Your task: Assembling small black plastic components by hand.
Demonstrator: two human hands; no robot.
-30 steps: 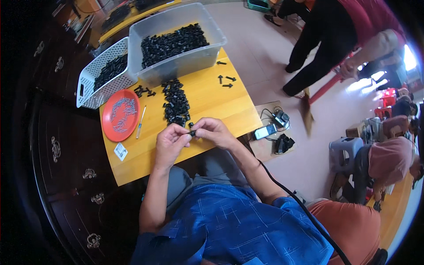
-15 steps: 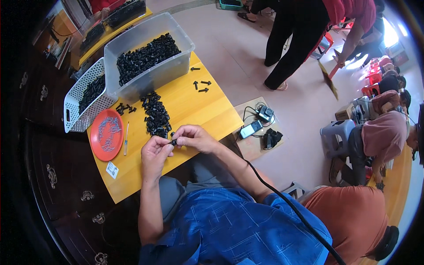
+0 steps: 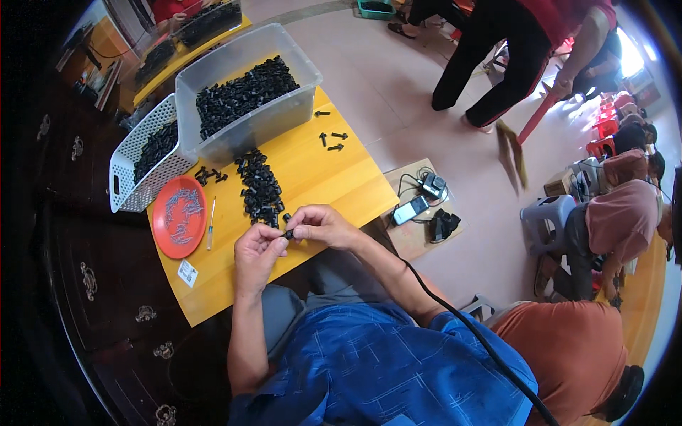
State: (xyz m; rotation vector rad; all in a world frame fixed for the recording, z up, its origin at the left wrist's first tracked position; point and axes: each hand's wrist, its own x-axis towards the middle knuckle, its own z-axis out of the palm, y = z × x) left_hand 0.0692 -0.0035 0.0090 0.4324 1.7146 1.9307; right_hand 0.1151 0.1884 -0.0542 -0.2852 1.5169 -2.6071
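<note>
Bins [image 3: 273, 124] of small black parts [image 3: 245, 92] suggest a workshop.

At the table's [image 3: 348, 177] far edge, tub [image 3: 259, 126]; at far left corner, basket [image 3: 121, 174]. Along left edge, plate [image 3: 173, 248], tool [image 3: 211, 224] just right; toward near left corner, card [image 3: 187, 273]. Before tub, heap of pieces [image 3: 259, 188] reaching toward near edge; by right edge, four loose parts [image 3: 335, 148].

So we're in a bright blue shirt [image 3: 383, 362] filling six o'clock, with thin pale lines crossing in loose little grids. It's short-sleeved: right sleeve [image 3: 446, 330] around five, left sleeve [image 3: 249, 410] at seven. Greyish trousers [image 3: 279, 317] peek out near seven too, and our skinny black cable [image 3: 490, 348] runs down half-past-four way.
</note>
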